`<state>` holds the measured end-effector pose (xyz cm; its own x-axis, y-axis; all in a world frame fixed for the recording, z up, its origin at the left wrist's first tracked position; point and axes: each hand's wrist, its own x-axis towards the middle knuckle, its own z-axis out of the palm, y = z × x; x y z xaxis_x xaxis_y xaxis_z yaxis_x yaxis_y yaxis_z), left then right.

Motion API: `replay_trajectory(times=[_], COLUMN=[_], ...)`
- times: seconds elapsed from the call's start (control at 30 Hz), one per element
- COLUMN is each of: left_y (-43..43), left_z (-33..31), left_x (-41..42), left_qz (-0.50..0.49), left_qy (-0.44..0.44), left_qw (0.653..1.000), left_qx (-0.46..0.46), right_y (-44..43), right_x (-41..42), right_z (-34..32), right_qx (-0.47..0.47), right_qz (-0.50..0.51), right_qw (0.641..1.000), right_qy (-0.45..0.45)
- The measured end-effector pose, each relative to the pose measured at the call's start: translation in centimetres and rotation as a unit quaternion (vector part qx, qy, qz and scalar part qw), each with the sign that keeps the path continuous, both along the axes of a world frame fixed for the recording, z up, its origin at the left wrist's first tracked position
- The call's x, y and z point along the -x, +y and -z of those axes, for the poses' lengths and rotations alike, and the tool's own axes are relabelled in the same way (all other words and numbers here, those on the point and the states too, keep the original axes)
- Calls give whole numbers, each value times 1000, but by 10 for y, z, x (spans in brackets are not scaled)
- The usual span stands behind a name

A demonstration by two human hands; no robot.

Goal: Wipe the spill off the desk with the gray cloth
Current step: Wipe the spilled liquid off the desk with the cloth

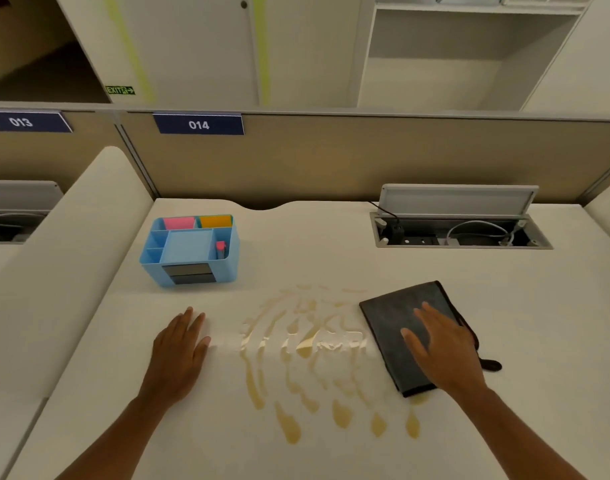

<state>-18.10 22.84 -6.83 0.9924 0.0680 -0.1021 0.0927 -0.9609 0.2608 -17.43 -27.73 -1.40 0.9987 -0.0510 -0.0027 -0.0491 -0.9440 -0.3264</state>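
Your right hand (445, 348) lies flat, palm down, on the folded dark gray cloth (397, 327), fingers extended and slightly spread, gripping nothing. The cloth sits on the white desk (331, 258) at the right edge of the streaked yellowish-brown liquid spill (307, 358), its near corner touching the liquid. Your left hand (179, 351) rests palm down on the bare desk left of the spill, fingers close together, thumb out. Behind the left hand stands a light blue plastic desk organizer (189, 251): pink and orange pads in the rear slots, a red-capped item upright in the right compartment, centre compartment empty.
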Motion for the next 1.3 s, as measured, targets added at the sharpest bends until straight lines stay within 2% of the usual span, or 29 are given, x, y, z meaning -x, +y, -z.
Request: replay_trajectory(times=[0.2,0.4,0.77,0.93,1.07,1.2,1.3], left_y=[25,30,32,38,34,34,35], left_z=[12,25,25,29,32,30,32], left_x=[3,4,3,6,5,5,5], left_qz=[5,14,12,17,18,12,11], left_qy=[-15,-38,-60,-64,-62,-67,-70], left_qw=[999,999,998,997,998,997,997], left_qx=[-32,-29,-27,-30,-25,-26,-24], right_y=[-13,8,33,53,28,17,41], right_x=[-21,-34,-67,-40,-23,-44,-71], right_z=[33,59,71,84,89,83,81], right_qx=[114,141,144,125,127,148,134], right_qz=[-61,-68,-94,-135,-153,-127,-98], right_qw=[991,986,984,982,980,980,985], right_qy=[40,59,38,33,19,28,37])
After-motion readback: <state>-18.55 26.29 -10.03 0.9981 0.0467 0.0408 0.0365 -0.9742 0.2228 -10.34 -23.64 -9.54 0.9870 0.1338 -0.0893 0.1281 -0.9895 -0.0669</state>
